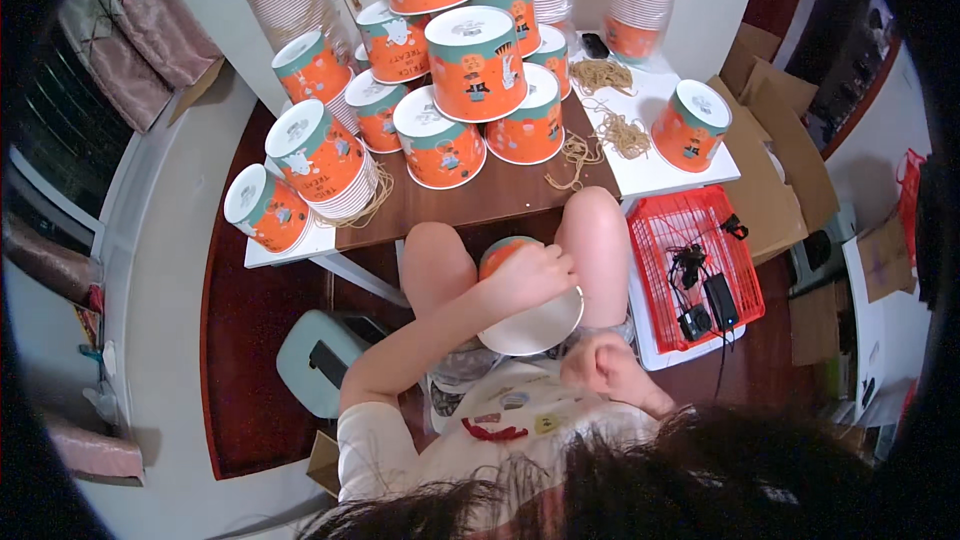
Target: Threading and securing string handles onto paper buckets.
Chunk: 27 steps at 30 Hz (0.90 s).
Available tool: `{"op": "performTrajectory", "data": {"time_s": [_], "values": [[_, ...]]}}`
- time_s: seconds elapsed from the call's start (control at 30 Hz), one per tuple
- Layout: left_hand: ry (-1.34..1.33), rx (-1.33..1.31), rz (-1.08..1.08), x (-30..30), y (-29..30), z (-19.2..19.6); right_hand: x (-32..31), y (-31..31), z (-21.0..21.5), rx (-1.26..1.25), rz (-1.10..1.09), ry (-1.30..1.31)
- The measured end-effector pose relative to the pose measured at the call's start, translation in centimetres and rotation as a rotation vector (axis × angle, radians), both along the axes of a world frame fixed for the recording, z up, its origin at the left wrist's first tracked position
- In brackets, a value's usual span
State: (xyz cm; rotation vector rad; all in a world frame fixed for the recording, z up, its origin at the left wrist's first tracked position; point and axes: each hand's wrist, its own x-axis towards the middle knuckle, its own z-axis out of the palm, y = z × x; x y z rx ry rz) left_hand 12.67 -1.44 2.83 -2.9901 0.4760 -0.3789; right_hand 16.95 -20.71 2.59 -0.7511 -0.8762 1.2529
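An orange paper bucket point(532, 332) lies tilted between my thighs, its wide white mouth toward my body and its green-banded base away from me. My left hand point(535, 275) is over its side near the rim, fingers curled and pinched together. What they pinch, if anything, is too small to make out. Closed in a loose fist, my right hand point(603, 368) is just right of the bucket's mouth, close to my shirt. Its fingers hide whatever may be in them. Beyond my knees, matching buckets point(458, 155) stand upside down in a stacked pile on the brown table point(400, 217).
Tan cords point(625, 135) lie in bundles on the white table part, beside a single upturned bucket point(690, 125). A red basket point(650, 270) with black cables and adapters stands at my right. Wrapped bucket stacks point(640, 0) rise behind. A pale green bin point(318, 365) is at left.
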Motion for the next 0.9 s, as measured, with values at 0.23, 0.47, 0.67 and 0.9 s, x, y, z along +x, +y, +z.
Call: {"op": "performTrajectory", "data": {"time_s": [0.23,0.47,0.67,0.9], "values": [[-0.299,-0.713,0.250,-5.1,-0.2,0.2,0.3,4.9,0.1,0.162,-0.010,1.033],[0.319,-1.912,0.444,-11.5,-5.6,-2.1,-0.5,6.3,-0.8,0.190,-0.019,1.073],[0.510,-1.873,0.727,-12.3,-6.0,-1.3,-1.5,6.1,-2.2,0.101,-0.129,0.864],[0.224,-1.565,0.688,-15.8,-4.6,-4.1,-0.2,3.5,-3.8,-0.128,-0.152,-1.027]]}}
